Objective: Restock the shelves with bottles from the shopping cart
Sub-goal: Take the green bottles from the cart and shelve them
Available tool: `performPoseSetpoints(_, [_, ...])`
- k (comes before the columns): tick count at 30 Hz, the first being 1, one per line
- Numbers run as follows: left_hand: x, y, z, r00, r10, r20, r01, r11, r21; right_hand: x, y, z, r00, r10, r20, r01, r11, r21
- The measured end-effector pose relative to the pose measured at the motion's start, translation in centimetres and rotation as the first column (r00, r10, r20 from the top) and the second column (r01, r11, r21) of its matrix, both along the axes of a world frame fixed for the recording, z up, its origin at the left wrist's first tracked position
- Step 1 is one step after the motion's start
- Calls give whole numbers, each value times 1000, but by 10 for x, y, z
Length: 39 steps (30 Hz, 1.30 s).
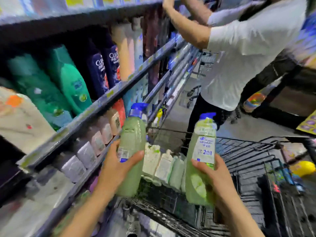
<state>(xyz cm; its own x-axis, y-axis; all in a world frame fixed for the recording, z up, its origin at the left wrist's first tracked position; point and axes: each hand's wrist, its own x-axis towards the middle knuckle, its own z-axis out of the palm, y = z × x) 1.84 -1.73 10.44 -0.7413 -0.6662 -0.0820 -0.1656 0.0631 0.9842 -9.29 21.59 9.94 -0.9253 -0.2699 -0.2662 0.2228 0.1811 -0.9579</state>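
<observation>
- The left hand (118, 170) wraps a pale green plastic bottle with a blue pump cap (131, 147), thumb across the barcode label; the grip is closed on its lower half, the bottle upright with its back label showing, just beside the front edge of the lower shelf (82, 183).
- The right hand (217, 177) grips a second pale green bottle with a blue pump and white front label (201, 159), fingers around its middle, tilted slightly, above the black wire shopping cart (239, 151).
- Between the two held bottles, a row of white and pale green bottles (162, 166) stands in the cart against its far side.
- The upper shelf edge (119, 89) carries teal, navy and peach bottles packed closely.
- A person in a white shirt (239, 57) stands beyond the cart's far rim, arms raised to the top shelf; bare aisle floor (256, 129) shows to the right.
</observation>
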Motion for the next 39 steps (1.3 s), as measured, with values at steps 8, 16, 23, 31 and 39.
performPoseSetpoints(8, [155, 77, 9, 895, 445, 45, -445, 895, 2, 57, 22, 3, 931, 364, -34, -364, 932, 5])
performPoseSetpoints(16, [321, 158, 16, 672, 738, 70, -732, 675, -89, 183, -3, -3, 698, 715, 29, -714, 699, -44])
performPoseSetpoints(23, [446, 181, 37, 485, 874, 40, -870, 486, -81, 315, -48, 15, 489, 872, 2, -869, 487, -87])
performPoseSetpoints(31, [589, 159, 61, 373, 927, -36, -923, 367, -114, 472, -101, 66, 292, 954, -73, -941, 273, -201])
performPoseSetpoints(39, [694, 112, 102, 329, 930, -166, -937, 299, -182, 583, -148, 118, 217, 956, -198, -956, 168, -241])
